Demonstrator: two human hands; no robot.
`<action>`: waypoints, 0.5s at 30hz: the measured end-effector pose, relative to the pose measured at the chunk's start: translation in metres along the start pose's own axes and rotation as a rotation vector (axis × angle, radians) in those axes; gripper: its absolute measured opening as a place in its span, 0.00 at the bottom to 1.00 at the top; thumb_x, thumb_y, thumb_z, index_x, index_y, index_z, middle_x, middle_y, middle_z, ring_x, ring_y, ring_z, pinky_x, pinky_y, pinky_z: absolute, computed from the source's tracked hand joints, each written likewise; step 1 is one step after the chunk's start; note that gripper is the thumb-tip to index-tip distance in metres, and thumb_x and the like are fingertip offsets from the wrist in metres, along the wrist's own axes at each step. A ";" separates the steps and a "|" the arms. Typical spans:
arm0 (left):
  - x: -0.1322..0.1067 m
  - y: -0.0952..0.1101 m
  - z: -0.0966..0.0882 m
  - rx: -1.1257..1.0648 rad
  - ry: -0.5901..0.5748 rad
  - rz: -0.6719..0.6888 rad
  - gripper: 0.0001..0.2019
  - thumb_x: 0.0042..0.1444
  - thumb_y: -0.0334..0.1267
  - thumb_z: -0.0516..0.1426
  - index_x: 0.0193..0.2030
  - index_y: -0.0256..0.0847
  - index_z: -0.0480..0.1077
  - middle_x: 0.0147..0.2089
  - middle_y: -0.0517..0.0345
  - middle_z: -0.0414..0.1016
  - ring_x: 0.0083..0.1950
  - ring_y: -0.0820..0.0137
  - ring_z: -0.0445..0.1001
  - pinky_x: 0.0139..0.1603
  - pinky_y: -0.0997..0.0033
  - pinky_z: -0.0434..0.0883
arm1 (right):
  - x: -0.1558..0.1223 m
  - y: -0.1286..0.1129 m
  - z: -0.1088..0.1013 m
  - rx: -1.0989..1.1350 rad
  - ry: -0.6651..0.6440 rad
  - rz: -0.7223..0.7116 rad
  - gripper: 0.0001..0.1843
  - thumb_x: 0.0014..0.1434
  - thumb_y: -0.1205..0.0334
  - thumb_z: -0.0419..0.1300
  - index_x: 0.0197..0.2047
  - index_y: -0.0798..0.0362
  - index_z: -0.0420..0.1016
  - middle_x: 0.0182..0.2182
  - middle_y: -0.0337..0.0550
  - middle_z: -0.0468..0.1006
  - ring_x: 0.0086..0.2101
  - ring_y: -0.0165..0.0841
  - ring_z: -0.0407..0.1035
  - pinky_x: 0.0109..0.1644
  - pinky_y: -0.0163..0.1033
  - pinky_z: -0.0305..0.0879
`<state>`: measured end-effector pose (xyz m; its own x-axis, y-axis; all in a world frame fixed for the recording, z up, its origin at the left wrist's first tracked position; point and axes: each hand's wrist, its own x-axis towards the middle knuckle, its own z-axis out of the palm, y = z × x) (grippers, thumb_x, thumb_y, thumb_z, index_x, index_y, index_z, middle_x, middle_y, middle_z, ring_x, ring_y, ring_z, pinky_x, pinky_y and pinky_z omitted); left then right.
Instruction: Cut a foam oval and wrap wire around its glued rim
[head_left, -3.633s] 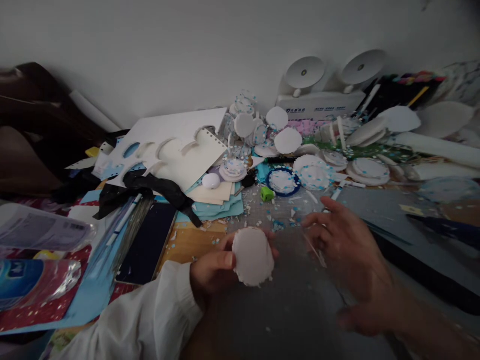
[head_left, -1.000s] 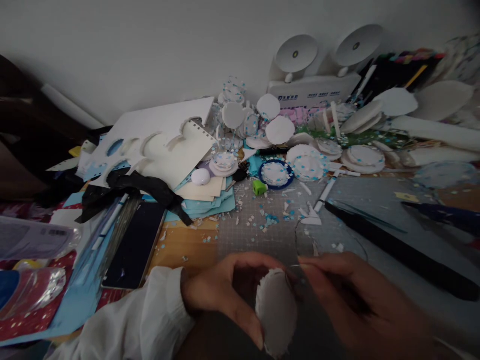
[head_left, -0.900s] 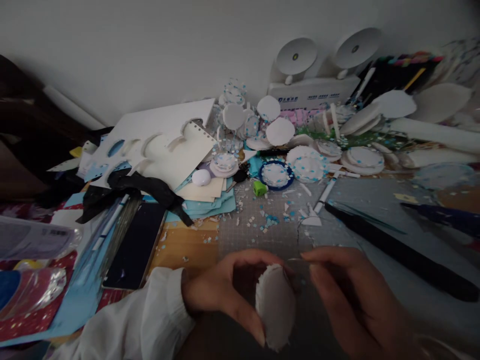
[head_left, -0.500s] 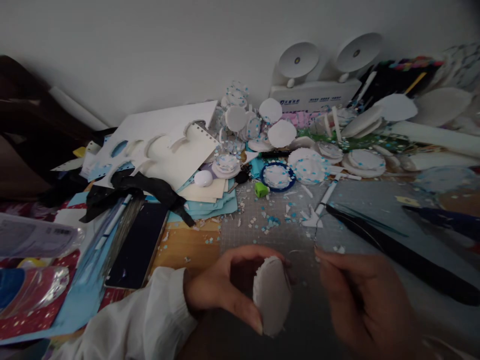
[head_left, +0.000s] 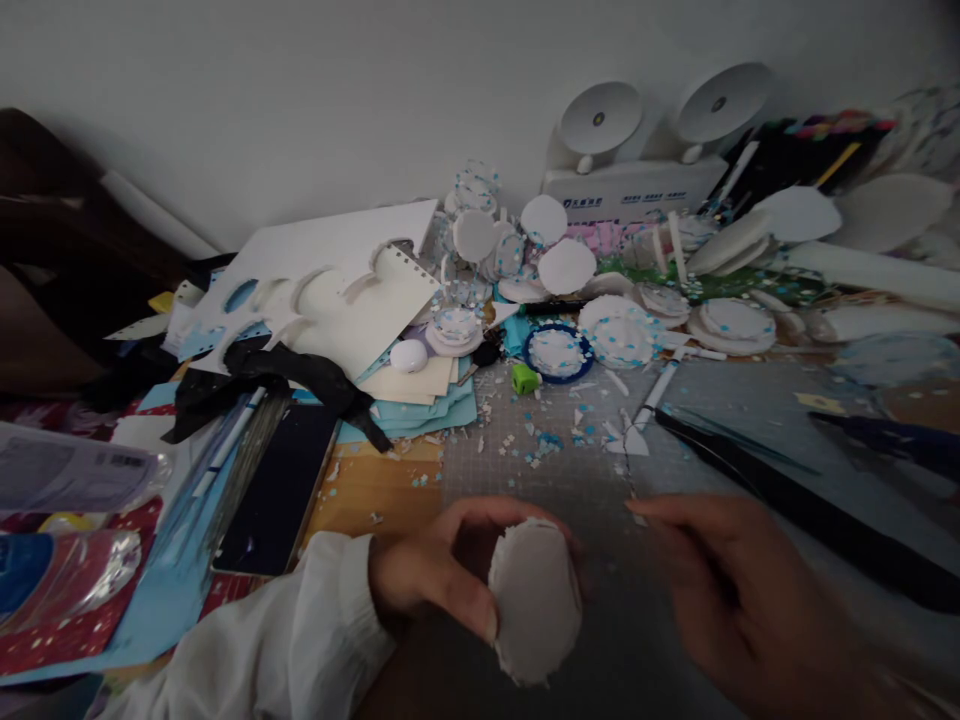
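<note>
My left hand (head_left: 442, 575) is closed around the edge of a white round disc (head_left: 534, 605), thumb on the near side and fingers behind. The disc is tilted with its flat face towards me, and its rim is rough and ragged, like torn layers of paper or foam. To its right, apart from it, my right hand (head_left: 727, 580) is closed in a pinch. A thin dark strand (head_left: 628, 470) runs up from those fingertips, and a small pale scrap shows beside them. What the strand is I cannot make out. Below both hands lies a grey cutting mat (head_left: 495, 480).
White discs with blue specks (head_left: 619, 335) crowd the back. A green sharpener-like piece (head_left: 525, 378), a white pen (head_left: 660, 385) and a long black tool (head_left: 795, 510) lie on the mat. Leftwards are a phone (head_left: 277, 490), black cloth (head_left: 300, 375) and cut paper sheets (head_left: 352, 310).
The white disc has turned so that its flat face shows more fully, shifting slightly left. My right hand has moved slightly, its pinch still closed.
</note>
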<state>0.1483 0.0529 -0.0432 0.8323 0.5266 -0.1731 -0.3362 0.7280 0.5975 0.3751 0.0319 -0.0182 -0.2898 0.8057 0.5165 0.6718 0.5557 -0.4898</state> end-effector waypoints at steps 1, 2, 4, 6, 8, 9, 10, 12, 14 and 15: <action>0.000 0.000 0.000 -0.003 -0.001 -0.001 0.35 0.32 0.44 0.73 0.50 0.38 0.74 0.45 0.50 0.77 0.43 0.67 0.74 0.45 0.71 0.69 | 0.000 0.000 0.000 -0.005 0.008 0.005 0.11 0.59 0.71 0.52 0.43 0.48 0.67 0.25 0.40 0.79 0.22 0.33 0.75 0.22 0.34 0.70; -0.001 0.000 -0.001 -0.007 -0.004 -0.004 0.35 0.32 0.44 0.73 0.50 0.38 0.74 0.45 0.50 0.77 0.43 0.67 0.74 0.45 0.70 0.69 | 0.001 0.000 -0.001 -0.010 0.011 0.008 0.10 0.60 0.70 0.52 0.43 0.48 0.67 0.26 0.40 0.79 0.23 0.33 0.75 0.23 0.34 0.71; -0.001 0.001 -0.001 -0.005 -0.014 -0.021 0.35 0.31 0.44 0.73 0.50 0.37 0.74 0.45 0.50 0.77 0.43 0.66 0.74 0.44 0.70 0.69 | 0.001 0.001 -0.002 -0.012 0.013 0.007 0.09 0.61 0.69 0.52 0.42 0.48 0.68 0.26 0.40 0.79 0.23 0.33 0.75 0.23 0.33 0.71; -0.001 0.001 -0.001 0.001 -0.022 -0.038 0.35 0.31 0.45 0.73 0.50 0.36 0.74 0.44 0.48 0.77 0.42 0.66 0.74 0.43 0.70 0.70 | 0.002 0.001 -0.002 -0.010 0.014 0.006 0.08 0.61 0.69 0.52 0.41 0.48 0.68 0.26 0.40 0.79 0.23 0.32 0.75 0.23 0.32 0.70; -0.001 0.002 -0.001 -0.001 -0.021 -0.041 0.35 0.31 0.47 0.73 0.49 0.35 0.74 0.44 0.47 0.77 0.40 0.67 0.75 0.42 0.70 0.70 | 0.003 0.001 -0.003 -0.009 0.004 0.012 0.08 0.61 0.69 0.52 0.41 0.48 0.67 0.26 0.40 0.79 0.23 0.32 0.75 0.23 0.31 0.70; -0.001 0.002 0.000 -0.006 -0.019 -0.038 0.35 0.30 0.47 0.73 0.48 0.35 0.74 0.43 0.47 0.77 0.40 0.67 0.75 0.41 0.71 0.71 | 0.003 0.001 -0.003 -0.012 -0.001 0.016 0.08 0.61 0.69 0.51 0.42 0.48 0.67 0.26 0.40 0.79 0.23 0.32 0.75 0.23 0.31 0.70; 0.000 0.003 0.000 -0.011 -0.014 -0.034 0.35 0.30 0.48 0.73 0.48 0.35 0.74 0.43 0.47 0.77 0.40 0.67 0.75 0.41 0.71 0.71 | 0.003 0.002 -0.002 -0.016 -0.008 0.018 0.08 0.61 0.68 0.51 0.42 0.48 0.67 0.26 0.40 0.79 0.23 0.32 0.76 0.23 0.31 0.71; 0.000 0.003 0.001 -0.011 -0.015 -0.032 0.35 0.29 0.48 0.73 0.47 0.35 0.75 0.42 0.48 0.77 0.39 0.67 0.75 0.41 0.71 0.71 | 0.002 0.002 -0.002 -0.018 -0.019 0.003 0.08 0.62 0.68 0.51 0.42 0.48 0.67 0.26 0.38 0.79 0.23 0.31 0.75 0.23 0.31 0.70; 0.001 0.003 0.001 0.006 -0.015 -0.035 0.35 0.30 0.47 0.73 0.47 0.36 0.75 0.42 0.49 0.77 0.39 0.68 0.74 0.41 0.71 0.70 | 0.000 0.001 -0.001 -0.008 -0.024 -0.020 0.08 0.61 0.68 0.51 0.42 0.48 0.67 0.24 0.36 0.79 0.21 0.30 0.74 0.22 0.30 0.69; 0.001 0.003 0.001 0.021 -0.014 -0.039 0.34 0.30 0.47 0.73 0.47 0.36 0.75 0.42 0.50 0.77 0.39 0.68 0.74 0.41 0.71 0.70 | -0.001 0.000 0.000 0.002 -0.031 -0.023 0.09 0.61 0.68 0.51 0.43 0.48 0.67 0.24 0.36 0.79 0.21 0.29 0.74 0.23 0.30 0.69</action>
<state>0.1486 0.0547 -0.0408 0.8506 0.4920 -0.1856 -0.2947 0.7384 0.6066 0.3759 0.0309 -0.0189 -0.3257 0.7989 0.5057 0.6635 0.5742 -0.4797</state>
